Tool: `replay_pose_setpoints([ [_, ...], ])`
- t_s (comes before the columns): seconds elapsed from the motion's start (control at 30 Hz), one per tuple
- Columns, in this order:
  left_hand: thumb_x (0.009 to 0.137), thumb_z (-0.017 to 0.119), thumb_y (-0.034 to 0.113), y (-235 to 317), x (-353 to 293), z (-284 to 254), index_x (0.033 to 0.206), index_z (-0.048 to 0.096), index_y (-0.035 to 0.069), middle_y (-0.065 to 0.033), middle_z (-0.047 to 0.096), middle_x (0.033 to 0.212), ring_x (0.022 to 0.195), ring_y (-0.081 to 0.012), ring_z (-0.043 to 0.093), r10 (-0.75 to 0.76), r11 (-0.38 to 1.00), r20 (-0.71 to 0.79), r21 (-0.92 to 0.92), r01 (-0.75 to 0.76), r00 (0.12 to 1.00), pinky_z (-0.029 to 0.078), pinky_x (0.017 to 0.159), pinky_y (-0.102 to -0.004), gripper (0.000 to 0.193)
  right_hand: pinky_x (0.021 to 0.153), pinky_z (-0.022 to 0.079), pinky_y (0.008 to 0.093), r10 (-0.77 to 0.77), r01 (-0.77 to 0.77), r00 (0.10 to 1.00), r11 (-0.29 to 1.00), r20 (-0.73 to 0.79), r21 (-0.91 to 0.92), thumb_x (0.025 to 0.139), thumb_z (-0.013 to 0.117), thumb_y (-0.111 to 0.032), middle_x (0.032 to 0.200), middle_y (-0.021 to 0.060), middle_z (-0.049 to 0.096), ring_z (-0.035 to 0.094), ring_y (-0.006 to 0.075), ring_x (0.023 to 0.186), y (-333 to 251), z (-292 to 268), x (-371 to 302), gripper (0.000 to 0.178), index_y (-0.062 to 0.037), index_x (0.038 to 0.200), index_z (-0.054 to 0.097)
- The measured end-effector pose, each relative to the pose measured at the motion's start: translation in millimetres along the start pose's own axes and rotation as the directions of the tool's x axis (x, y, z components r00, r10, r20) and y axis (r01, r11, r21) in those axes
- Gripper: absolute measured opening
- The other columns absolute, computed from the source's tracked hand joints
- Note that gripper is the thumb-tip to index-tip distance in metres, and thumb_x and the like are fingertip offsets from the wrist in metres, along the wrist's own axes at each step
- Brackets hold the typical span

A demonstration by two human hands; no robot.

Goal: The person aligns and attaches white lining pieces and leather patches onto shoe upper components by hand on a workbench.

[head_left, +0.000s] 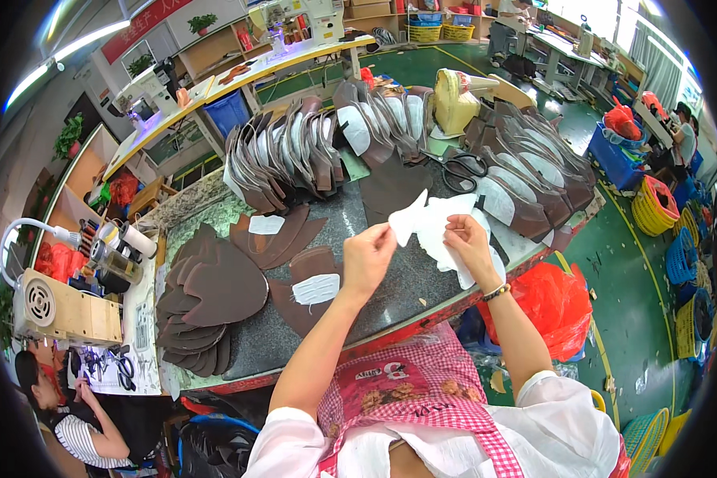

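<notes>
Between the fingertips of my left hand (pixel 369 259) is a small white cut piece (pixel 409 218) with a pointed end, held up above the table. My right hand (pixel 472 245) has its fingers curled and closed on several white pieces (pixel 435 239) just right of it; how many it grips I cannot make out. Black-handled scissors (pixel 460 172) lie just beyond the white pieces. Left of my left forearm, a brown shoe-upper piece (pixel 296 312) lies flat with a white patch (pixel 316 289) on it. Another brown piece (pixel 291 247) with a white patch is behind it.
Brown pieces (pixel 225 280) are stacked at the table's left. Rows of brown pieces with white linings stand at the back (pixel 287 151) and right (pixel 526 171). A yellow container (pixel 454 103) stands between them. Red plastic bags (pixel 546 307) hang by the right edge. Another person (pixel 88 422) sits lower left.
</notes>
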State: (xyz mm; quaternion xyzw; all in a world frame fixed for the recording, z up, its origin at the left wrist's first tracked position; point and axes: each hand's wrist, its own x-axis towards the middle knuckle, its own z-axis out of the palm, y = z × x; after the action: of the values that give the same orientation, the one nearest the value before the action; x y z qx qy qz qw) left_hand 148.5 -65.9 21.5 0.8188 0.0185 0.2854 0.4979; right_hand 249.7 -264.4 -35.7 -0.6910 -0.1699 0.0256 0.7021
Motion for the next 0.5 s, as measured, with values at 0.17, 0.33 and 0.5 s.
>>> replay_pose_setpoints([
  [0.17, 0.093, 0.06, 0.01, 4, -30, -19, 0.102, 0.068, -0.004, -0.0115, 0.073, 0.08, 0.075, -0.0116, 0.069, -0.126, 0.979, 0.04, -0.159, 0.131, 0.991, 0.051, 0.066, -0.0242, 0.018, 0.068, 0.055, 0.0281, -0.316, 0.346, 0.936, 0.906, 0.157, -0.242, 0.085, 0.068, -0.006, 0.096, 0.0104, 0.069, 0.069, 0.0181, 0.083, -84, 68, -48, 0.017, 0.0003, 0.101, 0.067],
  [0.33, 0.095, 0.057, 0.005, 36, -48, -44, 0.103, 0.068, -0.006, -0.007, 0.072, 0.085, 0.078, -0.0096, 0.067, -0.126, 0.985, 0.095, -0.106, 0.136, 0.987, 0.054, 0.073, -0.0242, 0.017, 0.066, 0.055, 0.0304, -0.302, 0.385, 0.911, 0.866, 0.28, -0.318, 0.084, 0.068, -0.009, 0.088, 0.0138, 0.069, 0.07, 0.0244, 0.075, -97, 78, -57, 0.015, -0.0003, 0.096, 0.068],
  [0.5, 0.095, 0.058, 0.008, 20, -59, -72, 0.096, 0.067, -0.007, -0.0094, 0.071, 0.085, 0.076, -0.0145, 0.069, -0.262, 0.907, 0.034, -0.334, 0.258, 0.965, 0.055, 0.071, -0.0251, 0.018, 0.06, 0.052, 0.0305, -0.267, 0.267, 0.962, 0.866, 0.06, -0.423, 0.076, 0.067, -0.006, 0.073, 0.0119, 0.067, 0.067, 0.0209, 0.062, -75, 49, -29, 0.012, -0.0031, 0.088, 0.067],
])
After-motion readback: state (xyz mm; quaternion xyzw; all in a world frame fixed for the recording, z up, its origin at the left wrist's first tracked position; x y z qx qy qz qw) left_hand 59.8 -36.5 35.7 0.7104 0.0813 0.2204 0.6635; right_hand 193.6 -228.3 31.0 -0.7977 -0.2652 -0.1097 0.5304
